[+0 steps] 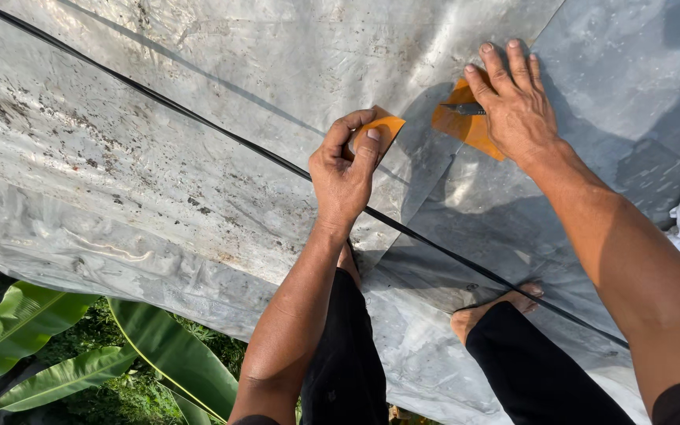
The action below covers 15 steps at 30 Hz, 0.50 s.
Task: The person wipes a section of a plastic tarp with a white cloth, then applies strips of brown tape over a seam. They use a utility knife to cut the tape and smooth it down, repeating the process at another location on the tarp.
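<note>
Hands: left (345,169) pinches orange patch (381,128); right (513,102) presses second patch (466,122).

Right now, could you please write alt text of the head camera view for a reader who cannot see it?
A person's left hand pinches a small orange piece against a dirty translucent plastic sheet, while the right hand presses flat on a larger orange patch. A thin black line crosses the sheet, bare feet stand on it, and green banana leaves show below.

Left hand (344,169) pinching, right hand (515,106) flat.
</note>
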Motion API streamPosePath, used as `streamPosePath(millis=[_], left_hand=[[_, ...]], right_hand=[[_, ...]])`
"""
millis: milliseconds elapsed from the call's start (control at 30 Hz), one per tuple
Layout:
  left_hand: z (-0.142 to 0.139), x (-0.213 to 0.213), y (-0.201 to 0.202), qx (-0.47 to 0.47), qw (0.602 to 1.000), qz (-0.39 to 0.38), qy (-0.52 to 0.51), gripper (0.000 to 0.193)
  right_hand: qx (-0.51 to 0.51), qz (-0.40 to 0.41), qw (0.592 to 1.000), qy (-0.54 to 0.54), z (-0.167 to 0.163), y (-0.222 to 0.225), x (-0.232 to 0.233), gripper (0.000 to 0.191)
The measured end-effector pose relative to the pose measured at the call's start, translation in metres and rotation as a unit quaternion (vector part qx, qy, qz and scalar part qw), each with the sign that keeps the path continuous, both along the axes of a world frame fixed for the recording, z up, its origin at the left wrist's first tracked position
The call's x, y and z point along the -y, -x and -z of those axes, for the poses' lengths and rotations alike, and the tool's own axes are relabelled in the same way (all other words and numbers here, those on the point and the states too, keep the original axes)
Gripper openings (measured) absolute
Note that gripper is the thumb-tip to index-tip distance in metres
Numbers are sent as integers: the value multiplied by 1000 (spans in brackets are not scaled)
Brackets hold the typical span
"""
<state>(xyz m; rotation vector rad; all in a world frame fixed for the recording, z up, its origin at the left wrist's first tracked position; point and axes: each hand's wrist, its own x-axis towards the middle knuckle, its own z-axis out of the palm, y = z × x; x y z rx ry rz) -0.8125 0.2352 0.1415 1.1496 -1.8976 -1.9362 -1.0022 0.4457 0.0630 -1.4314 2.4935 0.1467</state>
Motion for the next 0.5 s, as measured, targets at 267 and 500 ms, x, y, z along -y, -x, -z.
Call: streamPosePath(millis=[267, 500], left_hand=[[-57, 39, -144, 40, 977, -211, 13, 22], [-87, 63, -226, 117, 945, -304, -2, 22]], right_hand=[[184, 112, 968, -128, 10, -42, 23, 84], [141, 67, 964, -213, -11, -35, 63, 76]])
